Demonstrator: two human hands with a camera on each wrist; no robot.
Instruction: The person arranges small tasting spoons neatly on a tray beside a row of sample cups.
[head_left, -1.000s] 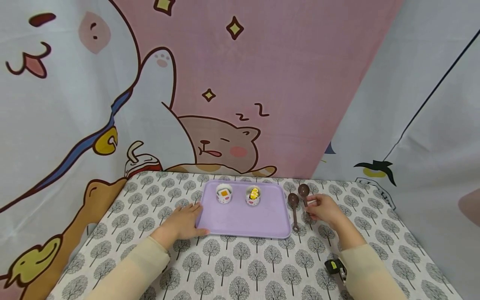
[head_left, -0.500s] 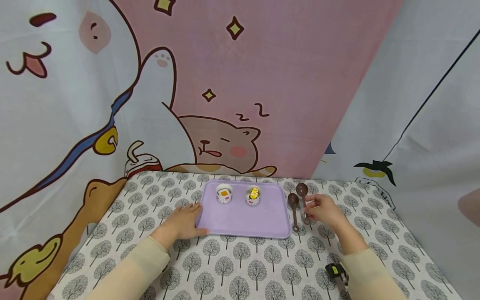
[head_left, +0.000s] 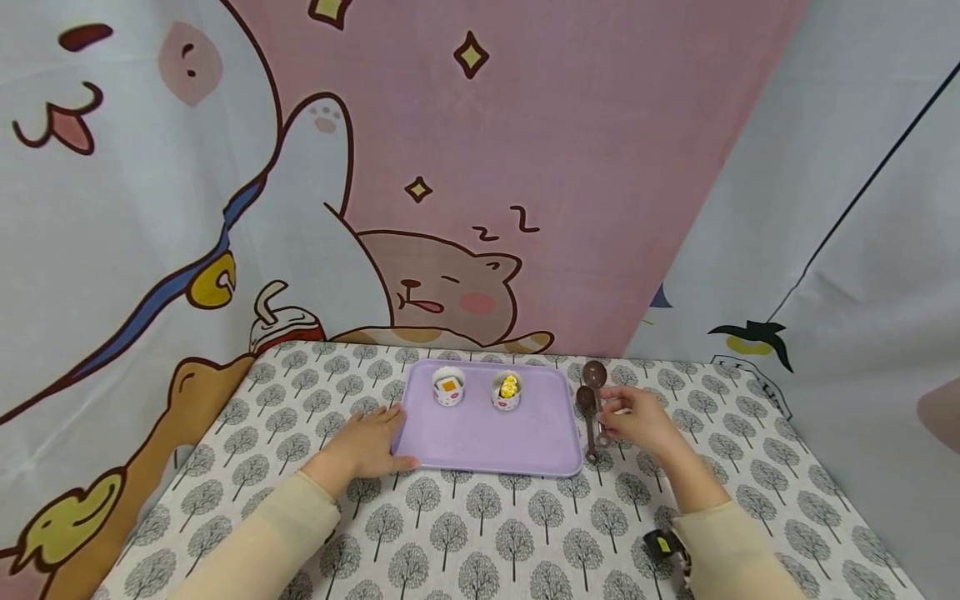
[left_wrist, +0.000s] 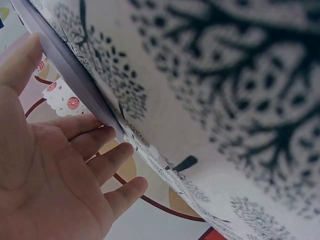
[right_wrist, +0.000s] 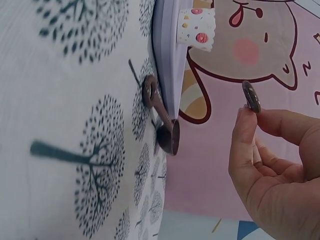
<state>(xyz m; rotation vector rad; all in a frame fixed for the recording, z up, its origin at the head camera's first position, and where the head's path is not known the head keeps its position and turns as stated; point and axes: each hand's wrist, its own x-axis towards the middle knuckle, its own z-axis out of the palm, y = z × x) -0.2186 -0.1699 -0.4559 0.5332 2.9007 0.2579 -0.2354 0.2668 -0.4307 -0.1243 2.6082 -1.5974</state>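
Observation:
My right hand [head_left: 637, 419] pinches a brown spoon [head_left: 595, 374] by its handle between thumb and forefinger. In the right wrist view the handle's end [right_wrist: 251, 96] pokes up past the fingertips, with the spoon raised off the cloth. A second brown spoon [head_left: 589, 429] lies on the tablecloth, right beside the lilac tray [head_left: 480, 446]; its bowl [right_wrist: 169, 136] shows in the right wrist view. At the tray's left front corner rests my left hand [head_left: 367, 443], with fingers spread and fairly straight against the rim.
Two small patterned paper cups stand on the tray's back half. The left cup [head_left: 448, 388] holds something white and orange, the right cup [head_left: 506, 392] something yellow. A tree-print cloth [head_left: 480, 533] covers the table, and a cartoon curtain [head_left: 570, 167] hangs behind.
My right hand has moved a little left with its spoon, bringing it close beside the spoon on the cloth. The left hand and tray have stayed put.

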